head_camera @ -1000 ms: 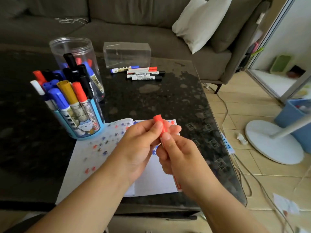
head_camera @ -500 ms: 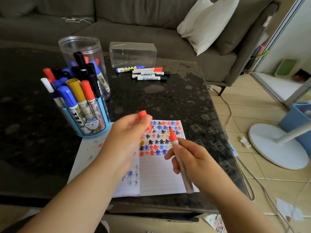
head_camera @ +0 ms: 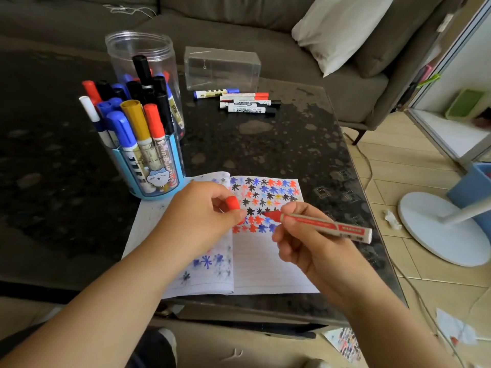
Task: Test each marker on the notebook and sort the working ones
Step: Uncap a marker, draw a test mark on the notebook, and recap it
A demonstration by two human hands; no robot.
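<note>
An open notebook (head_camera: 265,266) lies at the table's near edge, its right page covered in red, blue and black star marks. My right hand (head_camera: 305,243) grips an uncapped red marker (head_camera: 324,225), its tip pointing left over the marked page. My left hand (head_camera: 202,216) pinches the marker's red cap (head_camera: 232,203) above the notebook's fold. A blue holder (head_camera: 156,171) full of markers stands left of the notebook, and behind it a clear jar (head_camera: 143,67) holds more. Several capped markers (head_camera: 244,103) lie in a row further back.
A clear plastic box (head_camera: 221,67) stands behind the row of markers. The dark stone table (head_camera: 265,144) ends close on the right, where a white fan base (head_camera: 438,227) and cables lie on the floor. A grey sofa with a white cushion (head_camera: 340,27) runs behind.
The cap came off the red marker. My hands moved apart, the left keeping the cap, and my right hand turned the marker so its tip points at the page.
</note>
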